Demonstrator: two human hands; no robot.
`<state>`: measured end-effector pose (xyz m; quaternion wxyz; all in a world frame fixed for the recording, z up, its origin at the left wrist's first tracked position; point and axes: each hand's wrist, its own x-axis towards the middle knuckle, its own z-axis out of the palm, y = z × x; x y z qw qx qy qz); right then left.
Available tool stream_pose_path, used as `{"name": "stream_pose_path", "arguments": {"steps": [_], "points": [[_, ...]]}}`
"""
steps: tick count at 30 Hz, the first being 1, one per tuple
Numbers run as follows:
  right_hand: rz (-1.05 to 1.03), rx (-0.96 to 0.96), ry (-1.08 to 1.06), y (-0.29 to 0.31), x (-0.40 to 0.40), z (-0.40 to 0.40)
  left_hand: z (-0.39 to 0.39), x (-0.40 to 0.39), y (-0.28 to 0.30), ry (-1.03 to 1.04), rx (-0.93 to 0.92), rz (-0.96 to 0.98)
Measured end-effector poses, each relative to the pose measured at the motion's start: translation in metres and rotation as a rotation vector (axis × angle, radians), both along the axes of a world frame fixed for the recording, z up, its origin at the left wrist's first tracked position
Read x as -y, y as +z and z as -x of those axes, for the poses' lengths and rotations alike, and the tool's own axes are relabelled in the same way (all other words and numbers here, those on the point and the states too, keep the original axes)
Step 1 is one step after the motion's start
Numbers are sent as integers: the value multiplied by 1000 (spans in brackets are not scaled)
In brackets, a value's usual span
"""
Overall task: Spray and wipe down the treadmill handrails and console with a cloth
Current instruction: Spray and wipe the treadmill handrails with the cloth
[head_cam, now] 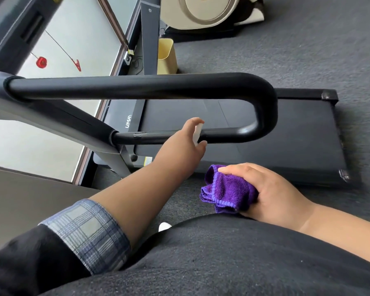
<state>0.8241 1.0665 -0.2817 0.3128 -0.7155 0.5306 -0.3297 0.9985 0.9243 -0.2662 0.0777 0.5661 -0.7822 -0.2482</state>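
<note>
Spraying: my left hand grips a small white bottle, probably aimed at the lower handrail.
Cloth: bunched in my right hand, at 5 o'clock.
Risk: mist drifting onto the belt.

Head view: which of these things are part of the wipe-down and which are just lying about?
In the job: handrail; spray bottle in left hand; purple cloth in right hand.

Lying about: yellow bin; red clip; red knob; beige machine.
</note>
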Motion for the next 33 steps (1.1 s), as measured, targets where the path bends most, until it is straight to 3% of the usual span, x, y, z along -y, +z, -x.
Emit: {"name": "stream_pose_path", "arguments": {"steps": [8,16,25,27,29,33], "points": [[13,-3,3,1,-3,12,35,-6,9,-68,-59,13],[48,-7,-9,3,2,18,16,-18,8,90,-95,-88],[549,-606,-126,43,83,-19,-48,-56,-10,221,-126,-132],[458,-759,-116,46,104,-25,-53,-62,-13,235,-121,-133],[226,-940,-57,47,117,-27,-57,-68,-13,244,-117,-151],[40,-955,-164,37,124,-24,-67,-74,-14,242,-108,-152]]}}
